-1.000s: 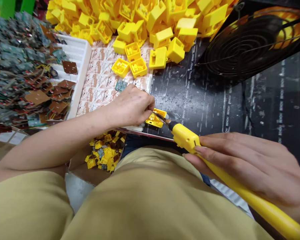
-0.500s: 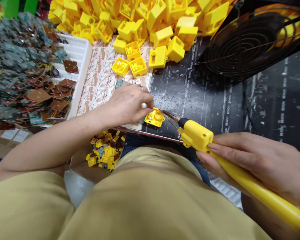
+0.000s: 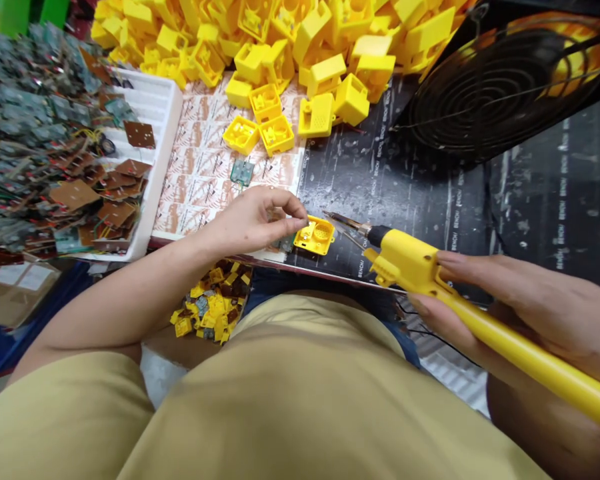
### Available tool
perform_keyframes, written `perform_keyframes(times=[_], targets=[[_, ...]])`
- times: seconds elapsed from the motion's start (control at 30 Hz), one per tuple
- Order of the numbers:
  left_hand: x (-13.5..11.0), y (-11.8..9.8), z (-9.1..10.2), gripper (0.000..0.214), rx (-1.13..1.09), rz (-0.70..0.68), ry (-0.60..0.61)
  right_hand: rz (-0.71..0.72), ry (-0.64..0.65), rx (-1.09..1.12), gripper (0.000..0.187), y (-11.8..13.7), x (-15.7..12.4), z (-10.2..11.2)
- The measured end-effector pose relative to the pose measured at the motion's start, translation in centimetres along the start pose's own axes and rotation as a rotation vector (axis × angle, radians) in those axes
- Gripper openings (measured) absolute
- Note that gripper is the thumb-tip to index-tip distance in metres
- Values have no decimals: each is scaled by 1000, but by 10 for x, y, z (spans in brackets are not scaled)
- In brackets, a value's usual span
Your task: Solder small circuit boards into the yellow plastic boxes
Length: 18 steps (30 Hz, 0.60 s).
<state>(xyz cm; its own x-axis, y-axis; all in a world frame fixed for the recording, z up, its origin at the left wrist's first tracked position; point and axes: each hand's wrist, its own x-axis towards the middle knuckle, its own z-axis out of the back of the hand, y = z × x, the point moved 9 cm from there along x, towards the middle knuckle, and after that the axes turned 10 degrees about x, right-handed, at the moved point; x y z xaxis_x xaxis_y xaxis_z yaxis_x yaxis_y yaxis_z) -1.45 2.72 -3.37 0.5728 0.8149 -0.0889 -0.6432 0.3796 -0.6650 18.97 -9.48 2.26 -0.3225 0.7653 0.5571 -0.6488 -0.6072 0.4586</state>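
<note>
My right hand [image 3: 525, 307] is wrapped round the handle of a yellow soldering iron [image 3: 410, 257]. Its dark metal tip and a thin feed tube point left, just beyond the right edge of an open yellow plastic casing [image 3: 323, 235]. That casing lies near the front edge of the bench, with a round grille inside. At its left side is my left hand [image 3: 255, 217], thumb and fingertips pinched together over the casing's corner. Whatever sits between those fingertips is too small to make out. A green circuit board [image 3: 286, 244] shows partly beneath this hand.
Many yellow casings [image 3: 325, 73] are heaped at the back. A white tray [image 3: 163, 140] piled with circuit boards stands left. Another small green board [image 3: 242, 172] rests on the printed sheet [image 3: 200, 160]. A black fan [image 3: 480, 93] stands back right. Below the bench, a box holds yellow parts [image 3: 215, 303].
The soldering iron has drawn back to the right, its tip leaving the casing. My left hand has shifted slightly toward me, uncovering the small green board. The casing has moved slightly right.
</note>
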Motion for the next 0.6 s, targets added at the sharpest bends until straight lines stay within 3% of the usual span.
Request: perform_keyframes(times=[0.13,0.3,0.47,0.6], targets=[[-3,-3,-2,14,185,-25,74,-4,59,38,51,-10,-8,2],[-11,-13,2,11,503,-33,21,-25,128,130,50,-20,-11,2],[-12,-21,-4,16,537,-50,64,102,196,240,75,-6,-6,-1],[-11,-22,-6,15,543,-49,111,44,187,275,79,-3,-4,2]])
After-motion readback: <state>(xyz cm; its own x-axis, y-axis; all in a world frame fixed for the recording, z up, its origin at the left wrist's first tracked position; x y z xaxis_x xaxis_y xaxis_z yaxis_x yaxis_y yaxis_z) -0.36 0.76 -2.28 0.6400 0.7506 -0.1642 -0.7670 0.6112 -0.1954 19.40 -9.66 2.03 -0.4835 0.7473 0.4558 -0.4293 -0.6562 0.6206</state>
